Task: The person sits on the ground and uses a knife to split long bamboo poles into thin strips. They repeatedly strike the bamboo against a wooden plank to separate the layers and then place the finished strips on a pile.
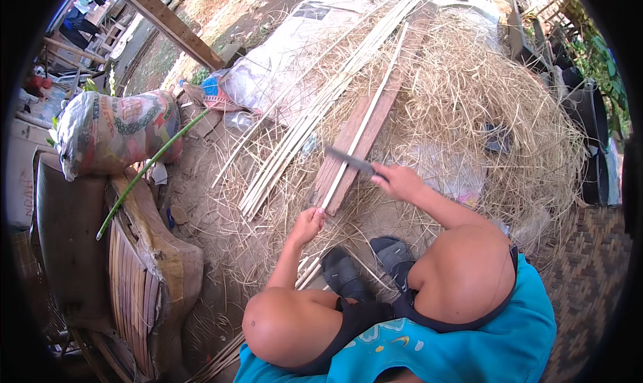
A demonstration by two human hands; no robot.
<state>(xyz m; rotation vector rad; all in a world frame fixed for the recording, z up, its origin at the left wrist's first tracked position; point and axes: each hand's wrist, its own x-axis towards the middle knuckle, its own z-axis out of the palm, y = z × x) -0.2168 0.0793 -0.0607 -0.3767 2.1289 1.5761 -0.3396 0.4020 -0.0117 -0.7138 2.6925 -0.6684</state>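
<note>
A long, pale bamboo strip (pixel 365 120) lies along a brown wooden board (pixel 348 132) that slants away from me. My left hand (pixel 308 225) pinches the strip's near end, just off the board's near edge. In my right hand (pixel 398 181) is a knife (pixel 351 161), its dark handle wrapped by my fingers. The blade points left and lies across the strip, partway up the board. Left of the board rests a bundle of similar pale strips (pixel 295 138), running roughly alongside it.
Curly bamboo shavings (pixel 482 82) are heaped to the right and strewn over a pale sheet (pixel 268 82). A stuffed printed sack (pixel 120 128), a green stick (pixel 154 162) and a slatted wooden bench (pixel 134 269) stand at left. Woven matting (pixel 589 276) covers the right side.
</note>
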